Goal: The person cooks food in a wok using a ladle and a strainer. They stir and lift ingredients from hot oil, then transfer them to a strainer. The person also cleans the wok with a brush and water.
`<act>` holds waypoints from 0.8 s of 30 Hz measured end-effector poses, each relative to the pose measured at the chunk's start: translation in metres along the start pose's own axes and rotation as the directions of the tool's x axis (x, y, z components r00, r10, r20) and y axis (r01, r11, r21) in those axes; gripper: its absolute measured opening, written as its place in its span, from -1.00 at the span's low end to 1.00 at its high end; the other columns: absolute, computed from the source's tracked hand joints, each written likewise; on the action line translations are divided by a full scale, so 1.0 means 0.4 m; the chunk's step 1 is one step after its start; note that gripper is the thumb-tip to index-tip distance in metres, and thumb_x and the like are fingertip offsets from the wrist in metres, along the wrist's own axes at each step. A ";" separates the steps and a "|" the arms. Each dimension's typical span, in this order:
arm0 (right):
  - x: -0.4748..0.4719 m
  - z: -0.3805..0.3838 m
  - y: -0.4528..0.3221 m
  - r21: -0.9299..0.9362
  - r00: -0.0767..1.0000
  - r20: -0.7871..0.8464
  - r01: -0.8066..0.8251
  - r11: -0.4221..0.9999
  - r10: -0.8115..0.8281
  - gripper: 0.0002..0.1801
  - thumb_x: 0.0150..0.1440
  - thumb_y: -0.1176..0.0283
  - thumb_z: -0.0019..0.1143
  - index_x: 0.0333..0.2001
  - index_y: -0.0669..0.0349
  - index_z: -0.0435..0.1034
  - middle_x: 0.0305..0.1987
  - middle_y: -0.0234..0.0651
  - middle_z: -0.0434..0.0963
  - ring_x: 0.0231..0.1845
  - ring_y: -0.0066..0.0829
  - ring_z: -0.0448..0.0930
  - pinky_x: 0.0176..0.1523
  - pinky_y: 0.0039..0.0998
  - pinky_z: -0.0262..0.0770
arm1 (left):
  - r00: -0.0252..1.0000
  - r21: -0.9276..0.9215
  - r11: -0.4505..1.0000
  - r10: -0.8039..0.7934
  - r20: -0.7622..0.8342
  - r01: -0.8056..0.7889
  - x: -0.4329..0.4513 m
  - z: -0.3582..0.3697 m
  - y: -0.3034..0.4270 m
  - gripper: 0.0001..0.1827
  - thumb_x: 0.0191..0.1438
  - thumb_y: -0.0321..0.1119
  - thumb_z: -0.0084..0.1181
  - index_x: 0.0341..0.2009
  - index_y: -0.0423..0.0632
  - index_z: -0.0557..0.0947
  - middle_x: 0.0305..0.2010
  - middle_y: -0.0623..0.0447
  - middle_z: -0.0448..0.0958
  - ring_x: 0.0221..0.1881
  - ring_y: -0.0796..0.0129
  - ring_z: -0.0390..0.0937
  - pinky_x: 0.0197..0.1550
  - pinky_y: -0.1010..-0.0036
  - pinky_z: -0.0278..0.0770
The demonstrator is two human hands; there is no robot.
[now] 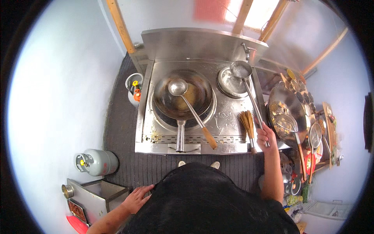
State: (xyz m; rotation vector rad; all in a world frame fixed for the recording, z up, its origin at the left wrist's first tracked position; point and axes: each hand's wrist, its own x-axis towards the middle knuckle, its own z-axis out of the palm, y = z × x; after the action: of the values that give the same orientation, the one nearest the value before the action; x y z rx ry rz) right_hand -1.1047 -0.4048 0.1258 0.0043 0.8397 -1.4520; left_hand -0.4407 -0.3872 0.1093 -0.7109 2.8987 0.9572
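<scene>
My right hand (266, 137) grips the long metal handle of a ladle (241, 69), whose bowl is over a round metal basin (233, 83) at the stove's back right. Left of that hand a bamboo wok brush (247, 124) lies on the steel stove top. A dark wok (163, 99) sits on the left burner, its metal handle towards me, with some yellowish liquid at its bottom. Across it rests a second ladle (178, 87) with a wooden handle. My left hand (139, 196) is low at my side by my dark clothing, fingers apart, holding nothing.
A faucet (247, 52) is mounted behind the basin. At right stand a large wok (285, 102) with food scraps, a wire skimmer (286, 122) and a strainer (315, 136). Gas cylinders (102, 162) stand at left, near a metal cabinet (90, 201).
</scene>
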 end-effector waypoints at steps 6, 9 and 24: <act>-0.103 0.133 0.074 -0.090 0.997 0.059 -0.046 0.995 0.052 -0.56 0.44 0.19 -0.05 0.30 0.11 0.32 -0.64 -0.66 0.12 -0.81 -0.82 0.15 -0.81 -0.63 0.12 | 0.984 -0.023 0.989 0.145 0.104 -0.143 0.128 -0.048 -0.008 -0.56 0.37 -0.21 -0.14 0.23 -0.18 0.31 0.55 -0.26 0.10 0.49 -0.06 0.21 0.52 0.01 0.09; -0.107 0.188 0.125 -0.174 0.997 0.022 -0.067 0.982 0.071 -0.58 0.46 0.23 -0.10 0.31 0.12 0.32 -0.64 -0.65 0.13 -0.82 -0.81 0.12 -0.81 -0.63 0.12 | 0.985 -0.144 0.977 0.164 0.048 -0.156 0.156 -0.022 -0.022 -0.52 0.36 -0.18 -0.13 0.26 -0.18 0.26 0.54 -0.26 0.11 0.48 -0.08 0.22 0.52 0.01 0.09; -0.001 0.199 0.348 -0.885 0.991 -0.051 0.013 0.465 -0.124 -0.33 0.42 0.39 -0.04 0.51 0.31 -0.03 -0.51 -0.44 0.36 -0.66 -0.62 0.35 -0.60 -0.47 0.30 | 0.959 -0.245 0.929 0.254 -0.128 -0.278 0.148 0.111 -0.098 -0.40 0.23 -0.11 0.06 0.27 0.05 0.17 0.36 -0.35 0.24 0.30 -0.28 0.37 0.29 -0.06 0.41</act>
State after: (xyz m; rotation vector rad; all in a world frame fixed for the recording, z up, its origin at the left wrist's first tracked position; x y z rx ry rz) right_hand -0.9451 -0.4187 0.1170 -0.7729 1.6400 -0.9198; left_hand -0.4830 -0.4147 0.0425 -0.3791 3.0398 1.3918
